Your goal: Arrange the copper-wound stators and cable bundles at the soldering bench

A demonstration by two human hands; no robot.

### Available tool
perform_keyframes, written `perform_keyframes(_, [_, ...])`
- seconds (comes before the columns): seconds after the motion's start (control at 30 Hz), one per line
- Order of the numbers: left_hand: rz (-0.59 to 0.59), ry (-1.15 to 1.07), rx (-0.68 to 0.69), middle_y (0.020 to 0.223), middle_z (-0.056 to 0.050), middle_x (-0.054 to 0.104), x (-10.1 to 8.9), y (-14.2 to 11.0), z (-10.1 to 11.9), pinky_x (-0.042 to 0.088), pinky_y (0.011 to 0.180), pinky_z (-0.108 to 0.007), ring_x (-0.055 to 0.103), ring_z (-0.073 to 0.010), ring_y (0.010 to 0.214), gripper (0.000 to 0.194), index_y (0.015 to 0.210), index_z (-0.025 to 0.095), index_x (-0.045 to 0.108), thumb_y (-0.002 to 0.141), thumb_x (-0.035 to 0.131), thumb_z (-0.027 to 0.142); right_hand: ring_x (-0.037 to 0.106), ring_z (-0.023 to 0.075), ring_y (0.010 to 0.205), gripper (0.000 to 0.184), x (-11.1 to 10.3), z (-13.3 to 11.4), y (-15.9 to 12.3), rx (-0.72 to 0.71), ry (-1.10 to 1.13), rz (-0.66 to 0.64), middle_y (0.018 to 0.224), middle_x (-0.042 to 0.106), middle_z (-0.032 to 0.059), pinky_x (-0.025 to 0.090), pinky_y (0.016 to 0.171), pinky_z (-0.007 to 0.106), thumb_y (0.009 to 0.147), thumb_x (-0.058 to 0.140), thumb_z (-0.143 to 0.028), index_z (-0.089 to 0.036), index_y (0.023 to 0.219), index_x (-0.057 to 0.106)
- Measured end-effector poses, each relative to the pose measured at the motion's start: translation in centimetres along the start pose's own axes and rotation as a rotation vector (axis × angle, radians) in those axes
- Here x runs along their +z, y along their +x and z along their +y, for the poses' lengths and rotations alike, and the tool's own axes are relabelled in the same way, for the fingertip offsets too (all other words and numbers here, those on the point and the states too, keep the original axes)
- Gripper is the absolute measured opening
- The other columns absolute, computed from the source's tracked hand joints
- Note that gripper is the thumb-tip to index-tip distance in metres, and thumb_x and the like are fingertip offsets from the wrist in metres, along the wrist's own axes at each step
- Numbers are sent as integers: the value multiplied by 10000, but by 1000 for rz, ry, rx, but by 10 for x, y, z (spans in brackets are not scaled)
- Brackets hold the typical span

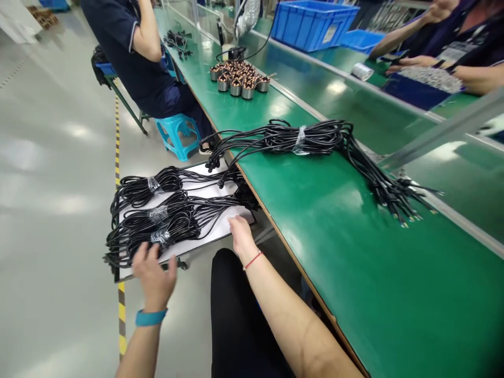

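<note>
My left hand [154,275] reaches onto the near edge of a white board [197,239] beside the bench, fingers spread over the nearest bundle of black cables [157,236]. My right hand [241,236] rests at the board's right near corner, fingers curled onto the cable ends there. Three taped black cable bundles lie on the board. A larger taped bundle of black cables [307,139] lies across the green bench [334,252], its plug ends hanging over the edge.
A person in dark clothes sits on a blue stool [177,134] ahead. Copper-wound stators [239,77] stand further along the bench. Blue bins [313,23] sit at the back. Another person's arms [425,31] work at far right. Yellow-black floor tape [117,157] runs left.
</note>
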State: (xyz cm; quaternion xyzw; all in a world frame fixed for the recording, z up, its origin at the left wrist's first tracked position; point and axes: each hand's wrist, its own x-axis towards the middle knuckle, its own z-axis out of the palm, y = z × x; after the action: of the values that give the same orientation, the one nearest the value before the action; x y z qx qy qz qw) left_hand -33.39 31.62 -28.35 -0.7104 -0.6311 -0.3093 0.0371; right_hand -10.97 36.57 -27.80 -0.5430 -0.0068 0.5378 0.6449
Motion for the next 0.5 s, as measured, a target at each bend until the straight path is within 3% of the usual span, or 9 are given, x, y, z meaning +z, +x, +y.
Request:
perform_keyframes(0.1, [-276, -4, 318, 1257, -150, 433, 22, -1, 45, 321, 972, -479, 382, -318, 1183, 378, 1193, 201, 456, 829, 471, 302, 552, 99, 811, 252, -31, 0, -46, -46, -106, 39, 825, 616, -20, 402, 728, 173, 582, 688, -70, -157, 804, 608])
perform_keyframes(0.2, [-463, 57, 495, 1168, -150, 500, 43, 5, 60, 371, 842, -438, 456, -312, 1025, 340, 1169, 175, 490, 865, 404, 299, 567, 134, 784, 230, -66, -15, -100, -54, -266, -116, 821, 625, 7, 414, 733, 213, 586, 699, -75, -148, 800, 651])
perform_keyframes(0.27, [-491, 112, 559, 1115, -156, 521, 56, 11, 58, 373, 786, -419, 465, -309, 956, 342, 1144, 152, 512, 871, 387, 316, 575, 149, 791, 211, -95, -32, -138, -53, -487, -335, 867, 628, 23, 429, 737, 242, 676, 667, -147, -167, 887, 659])
perform_keyframes(0.33, [-485, 156, 598, 1059, -156, 534, 66, 15, 51, 367, 753, -399, 469, -302, 914, 332, 1096, 147, 541, 874, 378, 332, 573, 165, 869, 207, -130, -52, -177, -86, -632, -433, 948, 620, 41, 437, 798, 274, 768, 604, -221, -196, 971, 637])
perform_keyframes(0.5, [-420, 267, 652, 868, -119, 547, 78, 14, 34, 342, 682, -330, 488, -253, 815, 317, 936, 146, 579, 896, 334, 343, 542, 200, 1026, 298, -220, -86, -270, -138, -771, -260, 1101, 573, 94, 415, 937, 359, 829, 561, -350, -274, 1116, 584])
